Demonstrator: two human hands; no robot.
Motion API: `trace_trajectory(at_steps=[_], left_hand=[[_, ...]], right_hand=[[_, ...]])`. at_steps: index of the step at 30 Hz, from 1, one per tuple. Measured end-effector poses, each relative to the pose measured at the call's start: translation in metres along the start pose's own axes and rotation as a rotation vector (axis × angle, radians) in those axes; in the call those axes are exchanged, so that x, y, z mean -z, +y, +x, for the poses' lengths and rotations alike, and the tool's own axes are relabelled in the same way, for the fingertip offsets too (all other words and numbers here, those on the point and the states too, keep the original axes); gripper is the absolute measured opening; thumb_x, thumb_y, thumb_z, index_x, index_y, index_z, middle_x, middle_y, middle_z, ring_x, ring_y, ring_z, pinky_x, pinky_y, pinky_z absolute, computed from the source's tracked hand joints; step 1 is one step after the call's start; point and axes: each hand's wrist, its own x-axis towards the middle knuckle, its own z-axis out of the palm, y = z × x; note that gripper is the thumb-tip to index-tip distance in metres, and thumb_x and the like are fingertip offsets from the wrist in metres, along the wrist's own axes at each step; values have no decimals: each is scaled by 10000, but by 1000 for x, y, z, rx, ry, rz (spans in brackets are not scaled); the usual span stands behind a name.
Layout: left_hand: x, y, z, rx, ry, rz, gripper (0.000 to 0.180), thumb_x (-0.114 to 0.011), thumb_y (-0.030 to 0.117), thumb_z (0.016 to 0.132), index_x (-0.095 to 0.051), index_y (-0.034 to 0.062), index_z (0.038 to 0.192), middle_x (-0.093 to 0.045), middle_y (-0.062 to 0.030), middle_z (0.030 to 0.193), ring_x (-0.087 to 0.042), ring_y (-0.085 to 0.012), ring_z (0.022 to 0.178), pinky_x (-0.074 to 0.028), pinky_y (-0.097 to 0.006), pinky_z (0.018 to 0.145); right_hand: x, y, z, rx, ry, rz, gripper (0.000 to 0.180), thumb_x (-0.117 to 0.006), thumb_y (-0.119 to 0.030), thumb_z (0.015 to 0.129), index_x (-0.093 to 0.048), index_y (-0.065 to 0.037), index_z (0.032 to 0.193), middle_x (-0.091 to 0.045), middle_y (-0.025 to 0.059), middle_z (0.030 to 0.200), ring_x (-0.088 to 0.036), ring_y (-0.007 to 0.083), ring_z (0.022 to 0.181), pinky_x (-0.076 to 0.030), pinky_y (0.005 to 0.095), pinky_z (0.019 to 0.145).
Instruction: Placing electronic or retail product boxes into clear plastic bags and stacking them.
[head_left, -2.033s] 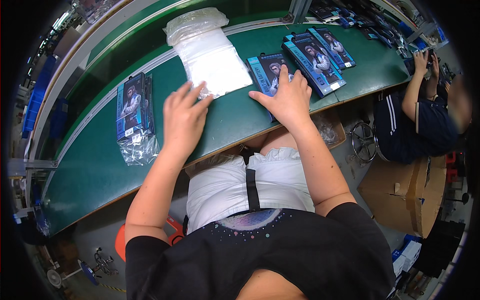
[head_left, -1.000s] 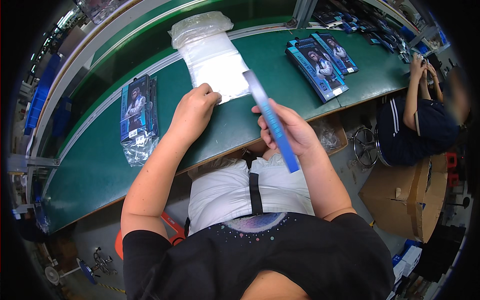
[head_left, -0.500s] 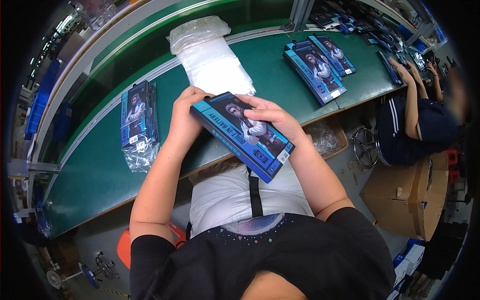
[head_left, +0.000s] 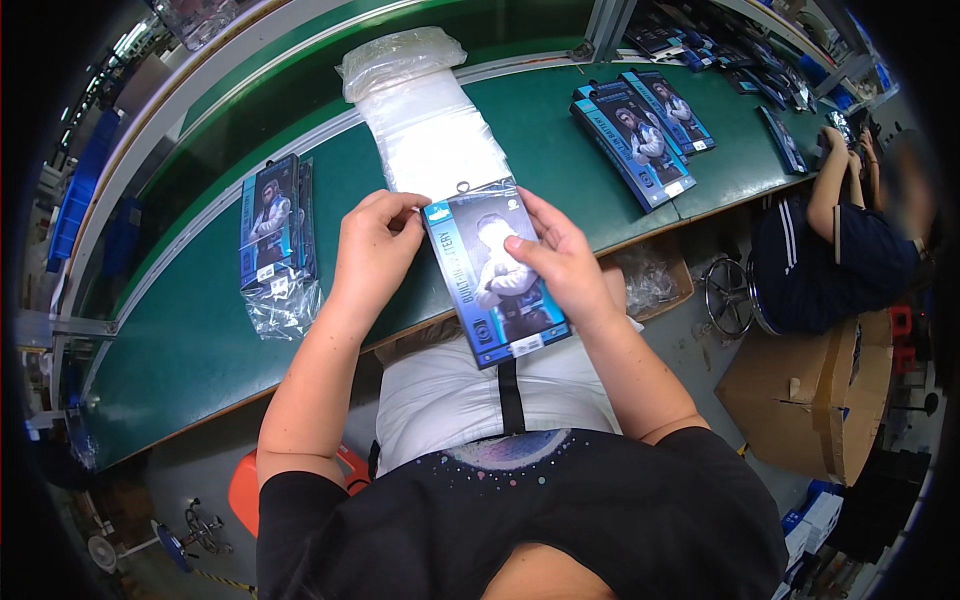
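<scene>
A flat blue-and-black retail box (head_left: 497, 275) with a printed figure tilts in front of me, its face shining with glare. My right hand (head_left: 560, 260) grips its right side, thumb across the front and fingers behind. At the box's upper left corner, my left hand (head_left: 385, 235) has its fingers curled together, the index tip at the edge. Whatever it may pinch there is too small to make out. Just beyond the box lies a stack of clear plastic bags (head_left: 430, 130) on the green table (head_left: 200, 355).
To the left, a pile of similar boxes in clear wrap (head_left: 275, 230) lies on the table. More boxes (head_left: 640, 145) are stacked right of the bags. A co-worker (head_left: 820, 240) sits at the far right, beside a large cardboard carton (head_left: 790, 390).
The box has turned more upright and its face now catches the light. My left hand has slid off its top to the left corner. The co-worker's arms have drawn back from a box.
</scene>
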Motion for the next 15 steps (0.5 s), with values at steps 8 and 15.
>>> trace_trajectory(at_steps=[8,15], left_hand=[[-6,8,-28,-409,74,353,256,-604,-74,755,-682,69,953,-531,-88,742,-580,-264,669,-480,-369,595],[-4,-3,-35,147,-6,-609,287,-635,94,897,-581,-14,1157,-630,-57,941,-615,-94,808,-514,-241,718]], right_hand=[[-12,-10,-6,-208,135,63,440,-608,8,852,-432,106,1243,-622,157,1085,-626,162,941,-514,273,823],[-7,-4,-16,-148,184,148,251,-716,-28,804,-524,15,959,-641,127,903,-637,132,797,-522,250,697]])
